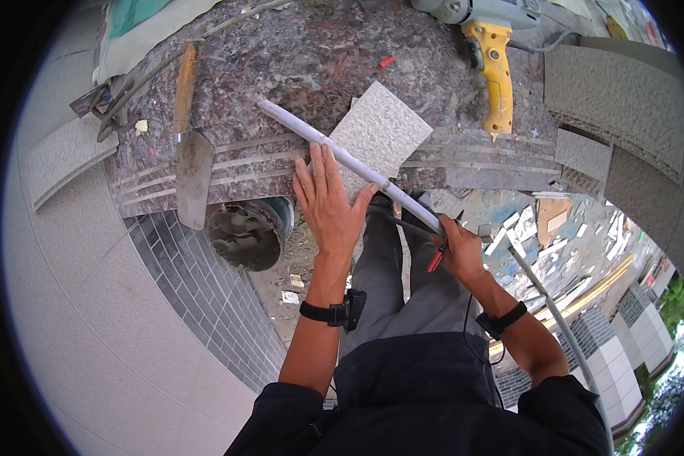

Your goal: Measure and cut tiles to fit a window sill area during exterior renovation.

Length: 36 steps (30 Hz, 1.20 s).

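Observation:
A speckled cream tile (pixel 387 125) lies turned at an angle on the stone slab, its near part over the slab's front edge. A long whitish bar (pixel 357 166) crosses it slantwise, from far left to near right. My left hand (pixel 329 209) rests flat with fingers stretched out, the fingertips and thumb against the bar; the tile's near left part is hidden under it. At the bar's near end my right hand (pixel 463 252) is closed on a thin red-and-black pen-like tool (pixel 435 261). Whether it also grips the bar end, I cannot tell.
A wooden-handled trowel (pixel 194 171) lies at the left, its blade past the slab edge. Below stands a bucket (pixel 247 232) of grey mix. A power tool with a yellow handle (pixel 498 80) lies far right, near stacked tiles (pixel 612 95). Scraps litter the ground (pixel 536 228).

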Motion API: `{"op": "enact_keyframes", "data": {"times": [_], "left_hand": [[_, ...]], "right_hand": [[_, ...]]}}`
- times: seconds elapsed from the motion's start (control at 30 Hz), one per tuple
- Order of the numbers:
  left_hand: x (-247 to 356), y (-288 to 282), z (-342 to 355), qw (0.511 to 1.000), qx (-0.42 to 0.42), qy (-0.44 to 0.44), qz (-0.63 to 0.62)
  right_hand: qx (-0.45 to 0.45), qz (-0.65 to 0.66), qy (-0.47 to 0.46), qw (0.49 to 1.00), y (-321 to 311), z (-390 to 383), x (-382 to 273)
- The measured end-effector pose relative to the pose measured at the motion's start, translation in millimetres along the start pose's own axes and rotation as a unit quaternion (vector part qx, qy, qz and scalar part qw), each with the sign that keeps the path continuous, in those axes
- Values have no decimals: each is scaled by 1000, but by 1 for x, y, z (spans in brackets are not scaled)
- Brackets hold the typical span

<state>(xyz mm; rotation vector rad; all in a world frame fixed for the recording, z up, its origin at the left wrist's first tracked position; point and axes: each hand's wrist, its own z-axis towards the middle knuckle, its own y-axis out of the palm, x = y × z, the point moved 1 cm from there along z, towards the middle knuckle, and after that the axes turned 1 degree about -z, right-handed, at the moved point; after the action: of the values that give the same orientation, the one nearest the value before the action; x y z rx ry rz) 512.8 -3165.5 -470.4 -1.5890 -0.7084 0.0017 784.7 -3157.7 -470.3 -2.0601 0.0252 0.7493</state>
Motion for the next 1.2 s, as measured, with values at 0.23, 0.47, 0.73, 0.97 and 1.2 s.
{"op": "enact_keyframes", "data": {"times": [0.23, 0.47, 0.73, 0.97, 1.2], "left_hand": [[-1, -1, 0, 1000, -2, -11, 3], [-2, -3, -2, 1000, 0, -11, 10], [2, -2, 1, 999, 28, 1, -23], [0, -3, 0, 999, 35, -3, -40], [0, -2, 1, 999, 26, -2, -26]], "right_hand": [[-1, -62, -28, 998, -32, 5, -15], [92, 84, -193, 973, -86, 71, -80], [77, 208, -166, 961, -37, 161, -130], [118, 200, -239, 943, -16, 172, -129], [100, 166, -256, 947, -17, 171, -127]]}}
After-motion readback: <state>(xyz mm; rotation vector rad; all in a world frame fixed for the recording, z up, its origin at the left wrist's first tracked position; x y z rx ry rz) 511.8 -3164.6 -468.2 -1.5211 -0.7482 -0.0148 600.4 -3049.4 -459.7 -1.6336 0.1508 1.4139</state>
